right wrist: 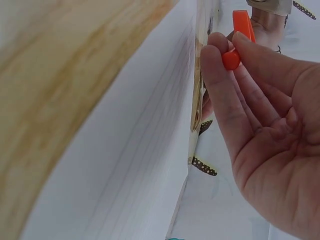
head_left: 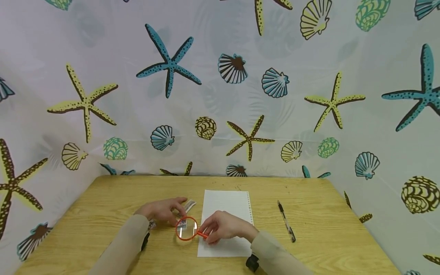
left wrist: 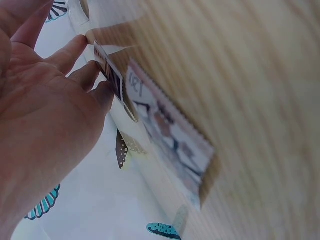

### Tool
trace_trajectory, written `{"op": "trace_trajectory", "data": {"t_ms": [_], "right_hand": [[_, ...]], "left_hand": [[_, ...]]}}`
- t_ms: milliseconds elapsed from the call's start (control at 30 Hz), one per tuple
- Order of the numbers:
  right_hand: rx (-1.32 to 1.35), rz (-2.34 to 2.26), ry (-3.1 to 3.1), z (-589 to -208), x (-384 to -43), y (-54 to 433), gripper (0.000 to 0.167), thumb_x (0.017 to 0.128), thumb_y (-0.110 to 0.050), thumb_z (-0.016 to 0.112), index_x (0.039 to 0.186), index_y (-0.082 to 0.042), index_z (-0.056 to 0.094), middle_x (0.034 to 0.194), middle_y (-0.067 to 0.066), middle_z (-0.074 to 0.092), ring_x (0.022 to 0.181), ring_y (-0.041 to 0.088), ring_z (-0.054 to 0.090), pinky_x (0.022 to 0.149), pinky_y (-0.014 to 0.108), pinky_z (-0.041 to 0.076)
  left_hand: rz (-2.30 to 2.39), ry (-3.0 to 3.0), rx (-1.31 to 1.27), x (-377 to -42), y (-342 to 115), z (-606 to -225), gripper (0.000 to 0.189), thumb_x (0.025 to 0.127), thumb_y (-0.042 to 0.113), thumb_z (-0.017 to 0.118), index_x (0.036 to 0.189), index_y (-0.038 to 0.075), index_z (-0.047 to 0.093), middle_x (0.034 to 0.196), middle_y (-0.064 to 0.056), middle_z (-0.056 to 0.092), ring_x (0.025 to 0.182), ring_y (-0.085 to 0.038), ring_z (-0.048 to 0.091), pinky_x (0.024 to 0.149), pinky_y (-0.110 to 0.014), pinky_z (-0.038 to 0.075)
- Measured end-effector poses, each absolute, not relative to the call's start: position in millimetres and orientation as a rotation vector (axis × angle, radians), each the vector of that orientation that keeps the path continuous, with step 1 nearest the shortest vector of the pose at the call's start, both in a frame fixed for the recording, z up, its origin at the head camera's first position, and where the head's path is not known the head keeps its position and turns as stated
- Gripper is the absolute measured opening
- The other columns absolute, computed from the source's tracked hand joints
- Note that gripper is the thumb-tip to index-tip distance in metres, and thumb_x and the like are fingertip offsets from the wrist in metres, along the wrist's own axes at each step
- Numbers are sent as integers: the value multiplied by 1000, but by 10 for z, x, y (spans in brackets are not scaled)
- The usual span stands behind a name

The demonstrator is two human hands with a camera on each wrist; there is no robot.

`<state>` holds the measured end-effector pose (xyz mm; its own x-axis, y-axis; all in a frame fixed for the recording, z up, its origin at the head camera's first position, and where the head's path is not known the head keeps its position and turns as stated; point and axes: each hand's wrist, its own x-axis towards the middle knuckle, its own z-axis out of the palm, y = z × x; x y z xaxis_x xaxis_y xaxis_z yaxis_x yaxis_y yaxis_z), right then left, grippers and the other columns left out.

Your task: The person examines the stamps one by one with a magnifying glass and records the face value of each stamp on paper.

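My right hand (head_left: pixel 225 227) pinches the red handle of a magnifying glass (head_left: pixel 205 235) between thumb and fingertips. Its round lens, rimmed in red, is held to the left, over a small stamp (head_left: pixel 181 224). In the right wrist view the handle's red end (right wrist: pixel 231 60) shows between the fingers. My left hand (head_left: pixel 165 211) reaches in from the left, palm down, its fingertips right at the stamp under the lens. Another stamp (head_left: pixel 190 205) lies just beyond these fingers. Up close, the left wrist view shows a stamp (left wrist: pixel 167 130) on the wood and one more (left wrist: pixel 109 70) beside the lower fingers.
A sheet of lined paper (head_left: pixel 225 202) with a perforated right edge lies mid-table, partly under my right hand. To its right rests a clear pen with black ends (head_left: pixel 286 220). A cloth printed with shells and starfish (head_left: pixel 206 103) surrounds the wooden table (head_left: pixel 117 191).
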<state>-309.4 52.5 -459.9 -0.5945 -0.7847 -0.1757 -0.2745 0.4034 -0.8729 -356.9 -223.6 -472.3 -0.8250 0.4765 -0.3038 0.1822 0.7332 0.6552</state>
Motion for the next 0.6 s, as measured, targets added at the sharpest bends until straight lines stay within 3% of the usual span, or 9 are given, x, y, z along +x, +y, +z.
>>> {"op": "trace_trajectory", "data": {"t_ms": [600], "right_hand": [[-873,-1157,2089,-4592,-3081,516,28,84,6,70,111,2,71,85,9,74,70,10,68,63,26,58]], "left_hand": [[876,2473,519,-3583,-2233,-4745,26,74,1,78,91,21,75,163,-14,20,149,-45,10,116,-65,12]]}}
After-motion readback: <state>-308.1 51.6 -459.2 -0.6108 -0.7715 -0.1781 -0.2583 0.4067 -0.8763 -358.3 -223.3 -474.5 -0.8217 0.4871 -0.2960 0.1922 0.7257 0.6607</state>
